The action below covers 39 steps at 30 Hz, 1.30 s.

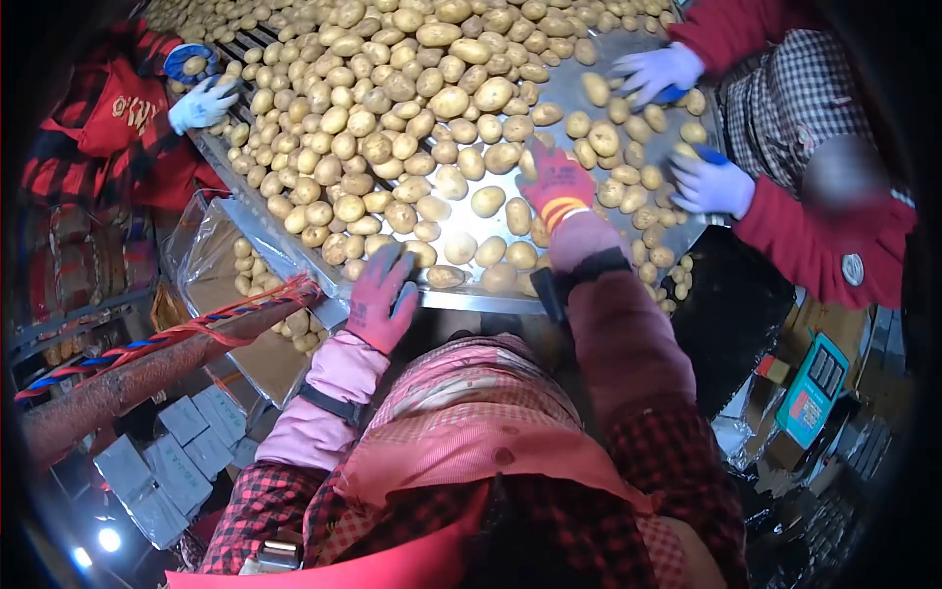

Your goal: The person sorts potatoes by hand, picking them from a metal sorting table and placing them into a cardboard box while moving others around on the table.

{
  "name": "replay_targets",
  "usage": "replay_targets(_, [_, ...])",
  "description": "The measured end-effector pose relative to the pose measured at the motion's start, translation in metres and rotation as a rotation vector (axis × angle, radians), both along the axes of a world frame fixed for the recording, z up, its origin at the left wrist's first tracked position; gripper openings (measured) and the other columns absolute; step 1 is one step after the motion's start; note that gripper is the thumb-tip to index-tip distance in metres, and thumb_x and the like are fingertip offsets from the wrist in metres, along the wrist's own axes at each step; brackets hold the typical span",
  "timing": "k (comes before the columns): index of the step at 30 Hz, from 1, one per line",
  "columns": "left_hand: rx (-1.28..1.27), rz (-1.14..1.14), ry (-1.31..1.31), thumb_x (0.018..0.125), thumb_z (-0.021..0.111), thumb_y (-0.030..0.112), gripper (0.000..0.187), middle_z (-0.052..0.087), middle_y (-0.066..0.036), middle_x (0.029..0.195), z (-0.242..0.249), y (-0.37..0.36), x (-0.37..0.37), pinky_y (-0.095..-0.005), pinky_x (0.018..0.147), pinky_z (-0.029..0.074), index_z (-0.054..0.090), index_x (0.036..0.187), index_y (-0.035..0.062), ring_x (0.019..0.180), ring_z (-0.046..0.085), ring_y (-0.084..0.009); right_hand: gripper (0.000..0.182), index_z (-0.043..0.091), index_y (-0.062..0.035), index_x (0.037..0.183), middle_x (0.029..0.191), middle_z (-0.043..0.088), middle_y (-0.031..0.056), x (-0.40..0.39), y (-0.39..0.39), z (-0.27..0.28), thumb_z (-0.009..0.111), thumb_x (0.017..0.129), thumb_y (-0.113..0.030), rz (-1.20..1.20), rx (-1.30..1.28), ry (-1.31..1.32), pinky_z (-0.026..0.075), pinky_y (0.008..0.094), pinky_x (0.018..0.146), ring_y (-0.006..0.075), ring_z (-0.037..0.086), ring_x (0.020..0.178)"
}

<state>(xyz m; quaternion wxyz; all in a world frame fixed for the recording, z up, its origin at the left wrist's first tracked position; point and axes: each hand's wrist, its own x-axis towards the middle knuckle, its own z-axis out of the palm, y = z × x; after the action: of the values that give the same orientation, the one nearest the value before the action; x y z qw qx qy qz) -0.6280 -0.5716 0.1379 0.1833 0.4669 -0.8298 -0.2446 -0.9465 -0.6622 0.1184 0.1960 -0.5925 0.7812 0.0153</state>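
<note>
"Where are the potatoes (449,102)?"

"Heaped across the metal sorting table (479,302), thickest from ten to twelve o'clock, thinner near the rim. Take twelve as straight away from the wearer."

"And the right hand (559,179)?"

"Gloved, reaching in above the table's middle, toward one o'clock from the wearer. Its fingers point to about eleven, bent down beside a pale potato at their tips. Whether they grip it, I cannot tell; the glove hides the contact."

"What else lies near those fingers?"

"An oblong potato (517,216) at about seven o'clock from them, its long axis running roughly twelve to six. The right hand is clearly nearer to it than the left."

"How is the left hand (383,299)?"

"Open, fingers spread and pointing to about one, at the rim. I see nothing in its grasp. By its fingertips, toward four o'clock, lies a sideways potato (446,276), long axis roughly nine to three; that one is nearer the left hand."

"Anyone else close?"

"A co-worker's lavender gloves (713,185) are among potatoes at two o'clock. At ten, another co-worker has a white glove (202,106) at the heap's edge and a blue glove with a potato in it."
</note>
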Motion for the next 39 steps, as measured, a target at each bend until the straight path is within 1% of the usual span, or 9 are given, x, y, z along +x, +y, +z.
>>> replay_targets(6, [1.581, 0.54, 1.388, 0.097, 0.057, 0.013, 0.048, 0.057, -0.016, 0.129, 0.024, -0.017, -0.07, -0.0337, 0.1, 0.045, 0.04, 0.141, 0.0007, 0.119, 0.058, -0.0257, 0.057, 0.055, -0.0074, 0.13, 0.119, 0.066, 0.0158, -0.005, 0.064, -0.016, 0.066, 0.083, -0.037, 0.08, 0.11, -0.551, 0.05, 0.042, 0.092, 0.0294, 0.062, 0.112])
replay_targets(11, [1.925, -0.063, 1.425, 0.103, 0.044, 0.029, 0.046, 0.061, -0.013, 0.113, -0.021, -0.013, -0.044, -0.0335, 0.083, 0.056, 0.045, 0.135, -0.0036, 0.104, 0.062, -0.0225, 0.036, 0.063, -0.0076, 0.116, 0.107, 0.068, 0.0163, -0.043, 0.107, 0.005, 0.061, 0.088, -0.03, -0.081, -0.052, -0.438, 0.051, 0.0423, 0.089, 0.0333, 0.063, 0.105])
replay_targets(19, [1.75, 0.191, 1.228, 0.1, 0.046, 0.016, 0.048, 0.056, -0.015, 0.132, -0.008, -0.017, -0.028, -0.0351, 0.1, 0.05, 0.036, 0.144, 0.0013, 0.12, 0.058, -0.0243, 0.071, 0.044, -0.0212, 0.141, 0.139, 0.049, 0.0132, -0.01, 0.014, -0.001, 0.071, 0.079, -0.042, 0.144, 0.12, 0.032, 0.049, 0.0428, 0.096, 0.0319, 0.057, 0.118])
replay_targets(23, [0.43, -0.445, 0.575, 0.094, 0.061, 0.024, 0.046, 0.056, -0.013, 0.134, -0.001, -0.017, -0.037, -0.037, 0.102, 0.044, 0.051, 0.135, 0.0039, 0.124, 0.054, -0.026, 0.053, 0.059, -0.0148, 0.123, 0.129, 0.058, 0.0131, -0.011, 0.02, 0.031, 0.07, 0.081, -0.045, -0.113, 0.037, -0.239, 0.051, 0.0407, 0.09, 0.0296, 0.062, 0.11])
replay_targets(25, [1.363, -0.007, 0.965, 0.091, 0.066, 0.023, 0.053, 0.055, -0.013, 0.135, 0.029, -0.02, -0.055, -0.038, 0.103, 0.042, 0.049, 0.137, 0.0044, 0.125, 0.052, -0.0265, 0.036, 0.067, -0.0107, 0.112, 0.111, 0.067, 0.0139, -0.004, 0.043, 0.01, 0.066, 0.086, -0.036, -0.054, -0.056, -0.863, 0.05, 0.0388, 0.089, 0.0287, 0.063, 0.105])
replay_targets(26, [0.953, -0.301, 0.745, 0.093, 0.062, 0.022, 0.05, 0.057, -0.013, 0.129, 0.017, -0.017, -0.051, -0.0385, 0.101, 0.043, 0.047, 0.137, 0.0026, 0.118, 0.055, -0.0259, 0.031, 0.066, -0.01, 0.115, 0.11, 0.067, 0.0126, -0.004, 0.061, -0.024, 0.063, 0.089, -0.027, 0.192, -0.059, -1.181, 0.05, 0.0381, 0.089, 0.0275, 0.064, 0.102])
replay_targets(27, [0.483, -0.458, 0.562, 0.096, 0.058, 0.022, 0.048, 0.06, -0.013, 0.122, 0.006, -0.015, -0.048, -0.039, 0.099, 0.043, 0.046, 0.137, 0.0008, 0.112, 0.057, -0.0253, 0.03, 0.066, -0.0102, 0.115, 0.11, 0.067, 0.0125, 0.002, 0.068, -0.008, 0.062, 0.089, -0.024, 0.219, -0.153, -0.943, 0.05, 0.0376, 0.089, 0.0267, 0.064, 0.102])
replay_targets(31, [1.175, -0.247, 0.779, 0.093, 0.061, 0.024, 0.05, 0.063, -0.013, 0.114, -0.005, 0.001, -0.01, -0.0367, 0.079, 0.049, 0.047, 0.137, 0.0029, 0.093, 0.061, -0.0218, 0.032, 0.063, -0.0108, 0.12, 0.117, 0.065, 0.0107, -0.027, 0.057, 0.014, 0.059, 0.09, -0.02, -0.22, -0.278, -0.715, 0.05, 0.0359, 0.091, 0.0256, 0.063, 0.105])
replay_targets(39, [1.746, 0.32, 1.067, 0.096, 0.055, 0.04, 0.058, 0.053, -0.014, 0.134, 0.012, 0.032, 0.043, -0.0392, 0.088, 0.053, 0.041, 0.144, 0.0115, 0.104, 0.061, -0.0261, 0.05, 0.056, -0.015, 0.127, 0.108, 0.063, 0.0096, 0.102, 0.044, 0.005, 0.069, 0.082, -0.034, 0.583, 0.117, -0.013, 0.052, 0.0412, 0.083, 0.028, 0.064, 0.099])
